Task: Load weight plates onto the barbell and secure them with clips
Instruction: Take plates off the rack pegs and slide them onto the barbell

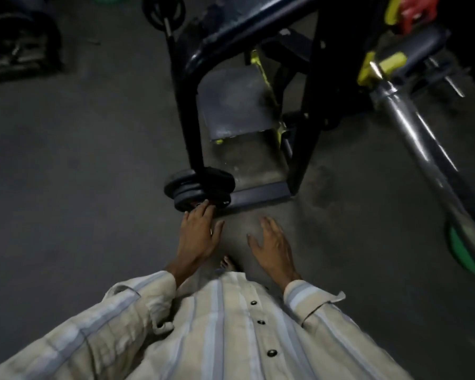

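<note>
Plates: small black stack on floor at foot of rack upright, 12 o'clock from person. L hand fingertips on lowest plate's rim, no grip yet, fingers near straight. R hand spread, empty, just beside. Barbell at 2 o'clock. Plates prob. dense, rigid, smooth; grip by rim, both hands.

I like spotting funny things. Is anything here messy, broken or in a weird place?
Nothing looks broken or spilled. The small black plates sit in a slightly uneven stack on the floor by the black frame's leg. The left hand reaches for them; the right hand hovers open.
</note>
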